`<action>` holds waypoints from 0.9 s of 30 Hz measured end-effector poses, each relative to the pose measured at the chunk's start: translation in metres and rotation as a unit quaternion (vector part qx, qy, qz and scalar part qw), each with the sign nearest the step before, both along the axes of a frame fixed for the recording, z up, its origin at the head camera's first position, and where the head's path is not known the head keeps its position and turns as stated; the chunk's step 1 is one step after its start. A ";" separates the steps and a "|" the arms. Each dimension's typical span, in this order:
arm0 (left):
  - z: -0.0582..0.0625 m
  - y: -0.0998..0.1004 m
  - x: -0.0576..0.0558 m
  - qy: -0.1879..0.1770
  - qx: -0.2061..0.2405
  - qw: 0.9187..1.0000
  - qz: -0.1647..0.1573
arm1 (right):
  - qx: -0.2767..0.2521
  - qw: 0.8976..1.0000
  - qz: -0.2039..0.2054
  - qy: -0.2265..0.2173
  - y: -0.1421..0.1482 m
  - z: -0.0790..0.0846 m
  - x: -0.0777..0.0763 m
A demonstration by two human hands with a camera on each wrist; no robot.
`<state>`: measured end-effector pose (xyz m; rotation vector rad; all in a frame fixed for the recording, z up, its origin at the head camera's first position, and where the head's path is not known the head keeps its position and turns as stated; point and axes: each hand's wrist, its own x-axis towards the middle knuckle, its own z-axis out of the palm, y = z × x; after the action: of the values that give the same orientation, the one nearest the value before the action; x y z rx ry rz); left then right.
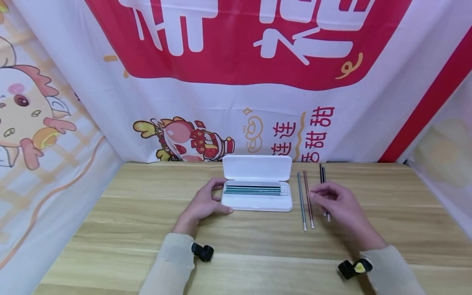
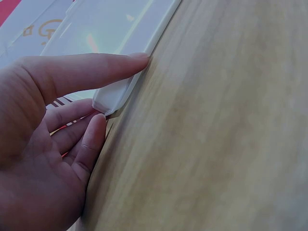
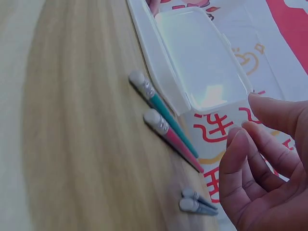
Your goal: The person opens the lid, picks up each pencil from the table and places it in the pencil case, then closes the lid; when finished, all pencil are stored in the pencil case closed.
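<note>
A white plastic pencil case (image 1: 256, 204) lies with its lid (image 1: 257, 168) raised at the back. Inside it, several green and dark pencils (image 1: 254, 190) lie side by side, eraser ends to the right. My left hand (image 1: 204, 201) grips the case's left end, the thumb (image 2: 103, 67) along the front edge and the other fingers around the corner. To the right of the case lie a teal pencil (image 1: 301, 200) and a red pencil (image 1: 308, 205). My right hand (image 1: 337, 200) hovers beside the red pencil, fingers loosely bent and holding nothing. Partly hidden behind it are two dark pencils (image 1: 322, 173).
The wood-grain table (image 1: 258, 254) extends around the case. A printed white and red cloth (image 1: 254, 98) hangs along the table's back edge, with more printed cloth (image 1: 44, 135) on the left side. Each wrist carries a small black camera (image 1: 203, 251).
</note>
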<state>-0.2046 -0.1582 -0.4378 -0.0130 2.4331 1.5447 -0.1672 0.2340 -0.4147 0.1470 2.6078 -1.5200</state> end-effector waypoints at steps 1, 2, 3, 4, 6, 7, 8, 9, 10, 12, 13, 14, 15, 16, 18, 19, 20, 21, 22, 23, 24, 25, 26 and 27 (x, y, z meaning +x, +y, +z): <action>0.000 0.000 0.000 0.000 0.001 1.000 0.000 | -0.003 1.000 -0.002 -0.005 0.003 -0.001 0.002; 0.000 0.000 0.001 0.000 0.003 1.000 -0.001 | -0.005 1.000 -0.004 -0.009 0.005 -0.001 0.004; 0.000 0.000 0.001 0.002 0.005 1.000 -0.002 | -0.005 1.000 -0.006 -0.011 0.008 -0.002 0.005; 0.000 0.000 0.001 0.001 0.007 1.000 -0.002 | -0.005 1.000 -0.007 -0.013 0.011 -0.003 0.007; 0.000 0.000 0.000 0.001 0.013 1.000 -0.003 | -0.006 1.000 -0.007 -0.010 0.018 -0.005 0.011; -0.001 0.000 0.000 0.001 0.014 1.000 -0.003 | -0.005 1.000 -0.007 -0.006 0.022 -0.006 0.012; -0.001 0.000 0.000 0.001 0.016 1.000 -0.004 | -0.004 1.000 -0.009 -0.005 0.025 -0.007 0.014; -0.001 0.000 0.000 0.001 0.017 1.000 -0.005 | -0.005 1.000 -0.010 -0.005 0.028 -0.008 0.016; -0.001 0.000 0.000 0.001 0.017 1.000 -0.005 | -0.008 1.000 -0.013 -0.008 0.031 -0.009 0.017; -0.001 -0.001 0.000 0.002 0.013 1.000 -0.005 | -0.014 0.999 -0.020 -0.021 0.037 -0.011 0.020; -0.001 -0.001 0.001 0.003 0.011 1.000 -0.005 | -0.019 0.999 -0.025 -0.030 0.040 -0.012 0.022; -0.001 -0.001 0.001 0.003 0.010 1.000 -0.004 | -0.021 0.998 -0.031 -0.041 0.042 -0.014 0.023; -0.001 -0.001 0.001 0.004 0.007 1.000 -0.004 | -0.024 0.998 -0.037 -0.049 0.043 -0.015 0.023; 0.000 -0.001 0.001 0.004 0.006 1.000 -0.003 | -0.025 0.997 -0.042 -0.058 0.045 -0.016 0.024; -0.001 -0.001 0.001 0.004 0.004 1.000 -0.003 | -0.025 0.996 -0.049 -0.064 0.047 -0.018 0.024; -0.001 -0.001 0.001 0.004 0.004 1.000 -0.002 | -0.024 0.996 -0.051 -0.069 0.048 -0.019 0.024; -0.001 -0.001 0.001 0.003 0.004 1.000 -0.002 | -0.022 0.996 -0.053 -0.072 0.048 -0.019 0.023; -0.001 -0.001 0.001 0.003 0.003 1.000 -0.002 | -0.022 0.996 -0.053 -0.075 0.048 -0.020 0.023; 0.000 -0.001 0.001 0.003 0.003 1.000 -0.002 | -0.020 0.995 -0.053 -0.078 0.048 -0.020 0.023; -0.001 -0.001 0.001 0.003 0.003 1.000 -0.002 | -0.017 0.995 -0.051 -0.080 0.048 -0.020 0.023; -0.001 -0.001 0.001 0.003 0.003 1.000 -0.002 | -0.012 0.995 -0.051 -0.084 0.048 -0.020 0.023; -0.001 0.000 0.000 0.003 0.004 1.000 -0.002 | -0.009 0.995 -0.051 -0.085 0.048 -0.020 0.022; -0.001 0.000 0.000 0.003 0.005 1.000 -0.002 | -0.004 0.995 -0.051 -0.085 0.047 -0.020 0.022; -0.001 0.000 0.000 0.004 0.006 1.000 -0.002 | 0.001 0.995 -0.052 -0.087 0.047 -0.020 0.022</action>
<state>-0.2045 -0.1580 -0.4384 0.0008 2.4287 1.5591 -0.1457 0.2809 -0.4349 0.4015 2.4995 -1.4632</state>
